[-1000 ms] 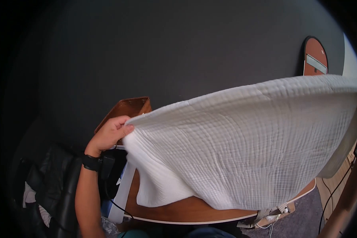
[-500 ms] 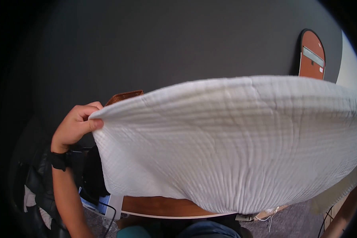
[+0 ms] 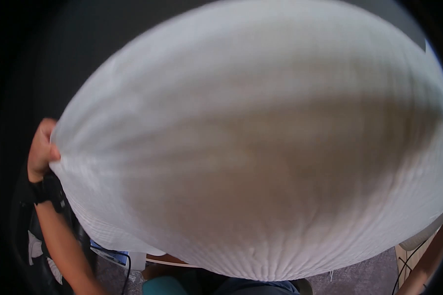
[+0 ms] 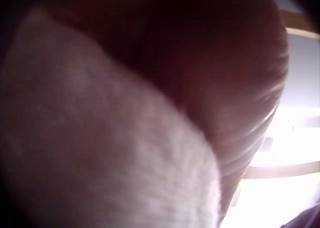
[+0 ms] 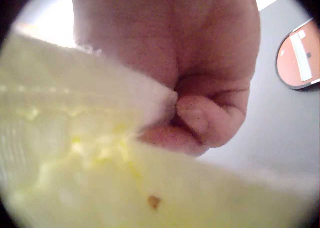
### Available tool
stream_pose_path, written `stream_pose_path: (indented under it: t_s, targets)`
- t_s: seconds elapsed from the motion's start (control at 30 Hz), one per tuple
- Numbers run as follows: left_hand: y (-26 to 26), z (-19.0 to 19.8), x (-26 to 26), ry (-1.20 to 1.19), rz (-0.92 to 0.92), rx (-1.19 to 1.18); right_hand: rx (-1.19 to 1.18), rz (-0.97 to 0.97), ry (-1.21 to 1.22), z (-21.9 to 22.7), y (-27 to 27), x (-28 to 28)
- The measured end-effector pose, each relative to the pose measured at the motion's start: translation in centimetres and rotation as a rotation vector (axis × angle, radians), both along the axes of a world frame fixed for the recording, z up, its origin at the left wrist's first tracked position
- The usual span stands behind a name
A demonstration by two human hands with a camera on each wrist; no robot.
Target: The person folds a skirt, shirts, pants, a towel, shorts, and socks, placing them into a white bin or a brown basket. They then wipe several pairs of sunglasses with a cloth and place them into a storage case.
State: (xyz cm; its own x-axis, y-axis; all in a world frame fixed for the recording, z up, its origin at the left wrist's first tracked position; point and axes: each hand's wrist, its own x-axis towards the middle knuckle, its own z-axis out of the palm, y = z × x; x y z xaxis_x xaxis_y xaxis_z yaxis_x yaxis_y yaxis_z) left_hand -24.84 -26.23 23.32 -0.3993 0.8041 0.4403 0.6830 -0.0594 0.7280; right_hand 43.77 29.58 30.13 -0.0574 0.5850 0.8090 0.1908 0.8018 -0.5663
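Observation:
A large white crinkled blanket (image 3: pixel 261 196) is stretched wide between my two hands and fills most of the head view. Its top edge arches high, and fine folds fan out from the left grip. My left hand (image 3: pixel 43 150) pinches the edge at the far left, thumb toward me. In the right wrist view my right hand (image 5: pixel 210 63) has its fingers curled round a gathered bit of the blanket (image 5: pixel 65 158), and a small brown mark shows on the fabric. The head view shows only that arm's forearm (image 3: pixel 433 255). Skin and a pale blurred surface crowd the left wrist view.
Behind the blanket a strip of brown tabletop (image 3: pixel 177 260) shows. A black cable (image 3: pixel 128 273) hangs at lower left, near a black chair (image 3: pixel 74 265) with clothing on it. More cables (image 3: pixel 403 268) lie at lower right. An orange rounded panel (image 5: pixel 299 58) stands by the wall.
My left hand has moved left and slightly up, pulling the blanket wider. The blanket has come up and closer to the head camera, hiding the brown box, the orange panel and most of the table.

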Motion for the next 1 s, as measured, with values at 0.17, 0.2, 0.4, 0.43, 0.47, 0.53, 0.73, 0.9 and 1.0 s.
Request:
stream_pose_path:
  t_s: [0.17, 0.2, 0.4, 0.43, 0.47, 0.53, 0.73, 0.9, 1.0]
  targets:
    - [6.5, -1.2, -1.7, 0.134, 0.155, -0.272, -0.042, -0.065, -0.163, -5.6, 9.1, 2.2]
    - [6.9, -2.2, -1.4, 0.179, 0.169, -0.339, -0.039, -0.074, -0.292, -8.4, 12.5, 4.1]
    - [14.7, -14.7, -4.8, 0.214, 0.166, -0.435, -0.585, 0.385, -0.329, -28.6, 19.6, -6.8]
    - [17.8, -13.6, -4.3, 0.246, 0.184, -0.442, -0.664, 0.35, -0.405, -26.2, 19.7, -8.5]
    - [18.0, -13.5, -4.5, 0.277, 0.199, -0.438, -0.733, 0.31, -0.482, -24.4, 17.2, -10.5]
    - [18.6, -14.2, -3.6, 0.304, 0.203, -0.447, -0.723, 0.21, -0.487, -25.3, 17.3, -11.1]
    - [17.2, -14.7, -0.3, 0.395, 0.187, -0.358, -0.596, 0.163, -0.501, -24.1, 16.0, -8.4]
    - [13.5, -12.7, 5.4, 0.467, 0.035, -0.439, -0.639, 0.057, -0.646, -24.0, 15.4, -3.1]
    - [8.6, -14.9, 9.3, 0.436, 0.013, -0.583, -0.631, 0.16, -0.632, -26.4, 12.0, 3.6]
